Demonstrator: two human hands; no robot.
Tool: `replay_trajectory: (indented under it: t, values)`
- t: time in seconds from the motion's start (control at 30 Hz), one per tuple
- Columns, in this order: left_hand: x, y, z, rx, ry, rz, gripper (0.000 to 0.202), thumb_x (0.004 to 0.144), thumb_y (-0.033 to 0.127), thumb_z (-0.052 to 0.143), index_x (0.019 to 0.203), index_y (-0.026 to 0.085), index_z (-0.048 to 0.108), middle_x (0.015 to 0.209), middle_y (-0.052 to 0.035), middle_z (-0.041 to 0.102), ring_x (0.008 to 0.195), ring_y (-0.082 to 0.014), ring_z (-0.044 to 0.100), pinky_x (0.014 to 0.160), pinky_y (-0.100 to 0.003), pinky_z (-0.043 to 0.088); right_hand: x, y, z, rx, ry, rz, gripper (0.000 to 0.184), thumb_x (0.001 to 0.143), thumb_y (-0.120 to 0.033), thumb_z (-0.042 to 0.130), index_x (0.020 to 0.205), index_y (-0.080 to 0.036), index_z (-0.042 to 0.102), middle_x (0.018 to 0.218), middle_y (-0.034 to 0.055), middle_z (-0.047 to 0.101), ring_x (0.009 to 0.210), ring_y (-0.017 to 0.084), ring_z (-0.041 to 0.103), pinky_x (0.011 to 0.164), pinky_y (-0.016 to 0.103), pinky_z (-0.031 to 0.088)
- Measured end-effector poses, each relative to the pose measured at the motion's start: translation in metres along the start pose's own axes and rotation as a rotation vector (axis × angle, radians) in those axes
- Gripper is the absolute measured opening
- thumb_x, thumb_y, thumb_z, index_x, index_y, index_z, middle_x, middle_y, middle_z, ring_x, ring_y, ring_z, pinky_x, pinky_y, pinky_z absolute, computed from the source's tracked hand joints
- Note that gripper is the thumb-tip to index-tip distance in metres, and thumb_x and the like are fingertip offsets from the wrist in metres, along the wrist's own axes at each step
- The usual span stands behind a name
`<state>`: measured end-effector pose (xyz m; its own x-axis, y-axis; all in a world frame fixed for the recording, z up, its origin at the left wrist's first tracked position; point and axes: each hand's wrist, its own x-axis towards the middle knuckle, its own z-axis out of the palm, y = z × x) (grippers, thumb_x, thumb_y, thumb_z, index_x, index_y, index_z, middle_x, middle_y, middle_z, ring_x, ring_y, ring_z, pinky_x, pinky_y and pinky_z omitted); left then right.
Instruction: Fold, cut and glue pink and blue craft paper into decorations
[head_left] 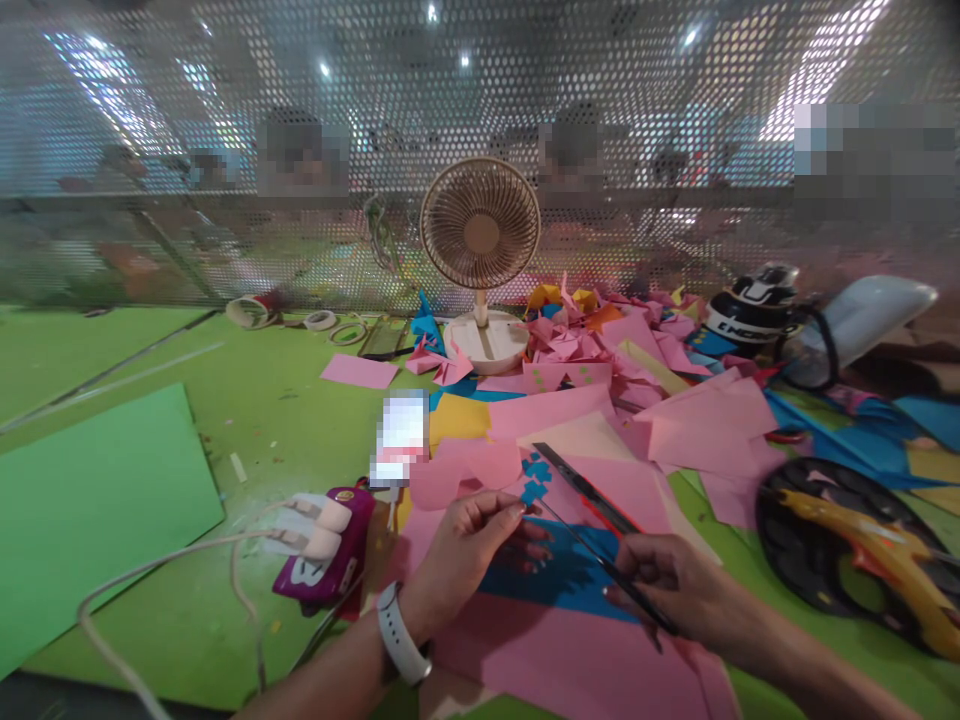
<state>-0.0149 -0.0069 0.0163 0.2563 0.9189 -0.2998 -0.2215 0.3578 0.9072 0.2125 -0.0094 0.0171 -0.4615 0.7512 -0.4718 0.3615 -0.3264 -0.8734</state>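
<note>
My left hand (476, 540), a white watch band (401, 635) at its wrist, has thumb and forefinger pinched together. Whatever lies between those fingertips is too small to make out. In my right hand (679, 585) are slim dark tweezers (581, 542), their point close to my left fingertips. A red and black utility knife (596, 497) slants across the paper just beyond, its near end by my right hand; whether I touch it is unclear. Under both hands lies a blue paper sheet (544, 590) on pink paper (570, 650). Small cut blue pieces (536, 475) lie past my left fingertips.
A desk fan (480, 235) stands at the back, beside heaped pink paper scraps (574, 340). Left are a phone (401, 435), purple power strip (330, 560), cables and green sheet (112, 520). A yellow glue gun (877, 560) rests on a black round holder (776, 540) at right.
</note>
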Motion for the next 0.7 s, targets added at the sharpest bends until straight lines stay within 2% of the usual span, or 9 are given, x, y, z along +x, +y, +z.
replay_trajectory:
  t: [0.5, 0.7]
  values:
    - [-0.0007, 0.0011, 0.0006, 0.04, 0.018, 0.019, 0.022, 0.079, 0.036, 0.062, 0.081, 0.015, 0.061, 0.074, -0.0046, 0.07, 0.062, -0.0147, 0.065, 0.06, -0.026, 0.052, 0.0027, 0.0065, 0.0, 0.024, 0.014, -0.003, 0.039, 0.064, -0.046, 0.071, 0.062, -0.018, 0.045, 0.047, -0.0078, 0.042, 0.042, 0.005, 0.041, 0.039, 0.015, 0.034]
    - [0.001, -0.0001, -0.0008, -0.013, 0.027, 0.025, 0.023, 0.08, 0.038, 0.061, 0.084, 0.015, 0.061, 0.075, -0.0051, 0.07, 0.065, -0.0161, 0.065, 0.063, -0.029, 0.053, -0.0002, 0.0018, -0.003, 0.044, -0.033, -0.018, 0.039, 0.067, -0.048, 0.068, 0.063, -0.017, 0.044, 0.05, -0.0077, 0.041, 0.042, 0.005, 0.043, 0.042, 0.017, 0.04]
